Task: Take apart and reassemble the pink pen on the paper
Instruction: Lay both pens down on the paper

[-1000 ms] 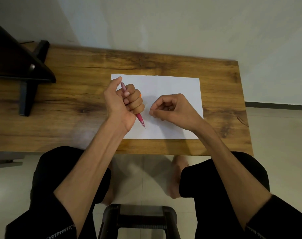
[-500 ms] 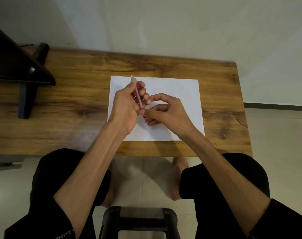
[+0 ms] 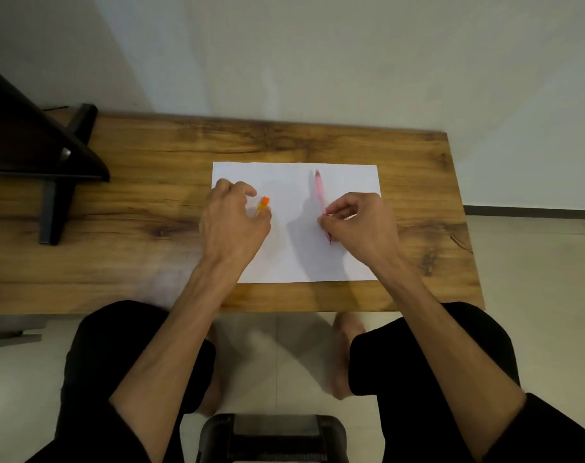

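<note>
A white paper [image 3: 294, 248] lies on a wooden table [image 3: 134, 202]. Over the paper's right half, the right hand [image 3: 361, 225] pinches the pink pen [image 3: 320, 195], whose far end points toward the paper's far edge. Over the paper's left half, the left hand [image 3: 232, 222] pinches a small orange part [image 3: 263, 204]. Both are blurred.

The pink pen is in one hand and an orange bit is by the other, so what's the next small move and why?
Probably let the left hand set the orange piece down on the paper, since it is apart from the pink pen that the right hand pinches, which that hand can't strip alone.
</note>
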